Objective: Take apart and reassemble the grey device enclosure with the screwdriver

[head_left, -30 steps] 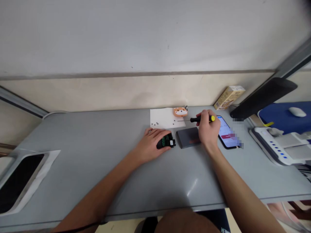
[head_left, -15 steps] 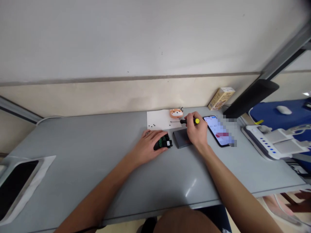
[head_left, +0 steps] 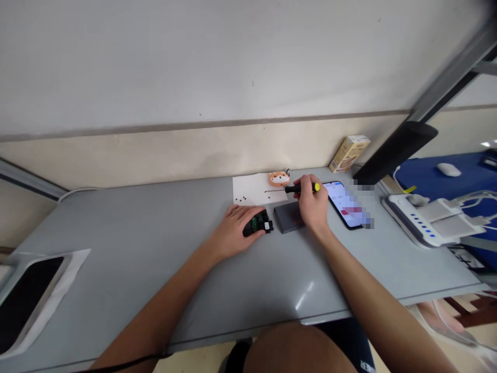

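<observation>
On the grey worktop (head_left: 135, 238), the left hand (head_left: 235, 228) is clasping a black circuit module (head_left: 257, 224), while the right hand (head_left: 312, 204) is gripping a yellow-capped screwdriver (head_left: 301, 188) just beyond a dark slab (head_left: 287, 218).

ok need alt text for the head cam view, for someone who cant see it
A person's right hand holds a black-handled, yellow-capped precision screwdriver near a flat dark grey rectangular case, while the left hand holds a small black device with a green circuit board. Tiny black screws lie on a white paper sheet on a grey desk.

An office-style repair desk: grey tabletop (head_left: 116, 223), precision screwdriver (head_left: 301, 189), smartphone (head_left: 341, 204), computer mouse (head_left: 448, 169).
</observation>
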`<state>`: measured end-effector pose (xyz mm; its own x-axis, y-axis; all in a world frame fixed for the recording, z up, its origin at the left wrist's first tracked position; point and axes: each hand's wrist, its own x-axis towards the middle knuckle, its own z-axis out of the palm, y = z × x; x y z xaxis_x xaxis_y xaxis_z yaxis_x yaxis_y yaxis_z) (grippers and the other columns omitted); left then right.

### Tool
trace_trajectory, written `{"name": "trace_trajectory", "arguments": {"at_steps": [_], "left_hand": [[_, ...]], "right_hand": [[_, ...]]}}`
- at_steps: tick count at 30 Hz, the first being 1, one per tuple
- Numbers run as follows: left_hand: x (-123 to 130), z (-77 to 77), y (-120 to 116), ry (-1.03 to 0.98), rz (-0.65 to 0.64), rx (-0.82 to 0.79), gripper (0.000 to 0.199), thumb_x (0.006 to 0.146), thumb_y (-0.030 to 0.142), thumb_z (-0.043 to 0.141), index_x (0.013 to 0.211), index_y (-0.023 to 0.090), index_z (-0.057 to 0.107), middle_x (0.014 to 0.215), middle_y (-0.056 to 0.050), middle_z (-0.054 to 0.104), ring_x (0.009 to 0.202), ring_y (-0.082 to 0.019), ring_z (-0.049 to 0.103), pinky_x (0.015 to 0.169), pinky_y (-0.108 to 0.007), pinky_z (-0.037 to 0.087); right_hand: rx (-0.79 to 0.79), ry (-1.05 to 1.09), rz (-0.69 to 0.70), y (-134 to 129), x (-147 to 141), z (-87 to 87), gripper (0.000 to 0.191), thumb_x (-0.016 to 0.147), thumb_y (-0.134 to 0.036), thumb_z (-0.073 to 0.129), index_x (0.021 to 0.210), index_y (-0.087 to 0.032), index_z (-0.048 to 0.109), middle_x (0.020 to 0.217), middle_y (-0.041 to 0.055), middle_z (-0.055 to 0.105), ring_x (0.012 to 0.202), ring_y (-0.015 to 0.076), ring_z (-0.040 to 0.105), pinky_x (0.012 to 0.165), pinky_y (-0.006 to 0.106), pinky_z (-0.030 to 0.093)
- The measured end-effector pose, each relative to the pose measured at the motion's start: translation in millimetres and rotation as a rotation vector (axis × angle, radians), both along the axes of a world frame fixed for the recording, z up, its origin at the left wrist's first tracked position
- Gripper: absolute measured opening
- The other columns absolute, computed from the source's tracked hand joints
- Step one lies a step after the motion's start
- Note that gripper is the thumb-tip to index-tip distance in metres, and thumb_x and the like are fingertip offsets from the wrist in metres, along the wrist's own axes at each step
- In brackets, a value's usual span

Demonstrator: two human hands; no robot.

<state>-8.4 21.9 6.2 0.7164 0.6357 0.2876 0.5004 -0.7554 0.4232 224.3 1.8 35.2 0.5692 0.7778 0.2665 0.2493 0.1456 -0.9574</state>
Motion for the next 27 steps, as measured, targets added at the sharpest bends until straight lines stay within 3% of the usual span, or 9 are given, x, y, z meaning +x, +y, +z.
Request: {"name": "trace_trajectory", "arguments": {"at_steps": [5, 15, 20, 27], "left_hand": [[0, 0.8, -1, 0.008, 0.007, -0.016, 0.046, 0.097, 0.039, 0.067, 0.14, 0.028, 0.054, 0.139, -0.006, 0.065, 0.128, -0.026, 0.059, 0.117, -0.046, 0.034], [1, 1.2, -1, 0.027, 0.01, -0.016, 0.042, 0.098, 0.04, 0.067, 0.136, 0.028, 0.054, 0.137, -0.005, 0.066, 0.126, -0.026, 0.06, 0.115, -0.047, 0.035], [2, 3.3, -2, 0.0, 0.012, -0.021, 0.035, 0.095, 0.035, 0.068, 0.126, 0.025, 0.055, 0.13, -0.006, 0.069, 0.121, -0.027, 0.063, 0.113, -0.048, 0.035], [4, 5.2, -3, -0.003, 0.024, -0.024, 0.034, 0.092, 0.032, 0.07, 0.121, 0.024, 0.054, 0.128, -0.007, 0.069, 0.119, -0.027, 0.064, 0.113, -0.049, 0.035]], "right_hand": [[-0.015, 0.139, -0.014, 4, 1, -3.9, 0.034, 0.095, -0.045, 0.052, 0.075, -0.02, 0.063, 0.07, -0.0009, 0.061, 0.06, 0.0124, 0.059, 0.059, 0.026, 0.046], [0.065, 0.191, -0.14, -1, 6, -0.8, 0.032, 0.092, -0.044, 0.051, 0.071, -0.021, 0.061, 0.067, -0.0006, 0.057, 0.057, 0.013, 0.054, 0.051, 0.025, 0.045], [0.118, 0.135, -0.063, -8, 0, 5.1, 0.03, 0.09, -0.037, 0.05, 0.065, -0.021, 0.057, 0.065, -0.0012, 0.052, 0.057, 0.0122, 0.05, 0.046, 0.022, 0.039], [0.051, -0.034, 0.137, -14, -9, 6.6, 0.035, 0.091, -0.034, 0.048, 0.061, -0.021, 0.057, 0.058, -0.0022, 0.048, 0.054, 0.0125, 0.045, 0.048, 0.025, 0.036]]}}
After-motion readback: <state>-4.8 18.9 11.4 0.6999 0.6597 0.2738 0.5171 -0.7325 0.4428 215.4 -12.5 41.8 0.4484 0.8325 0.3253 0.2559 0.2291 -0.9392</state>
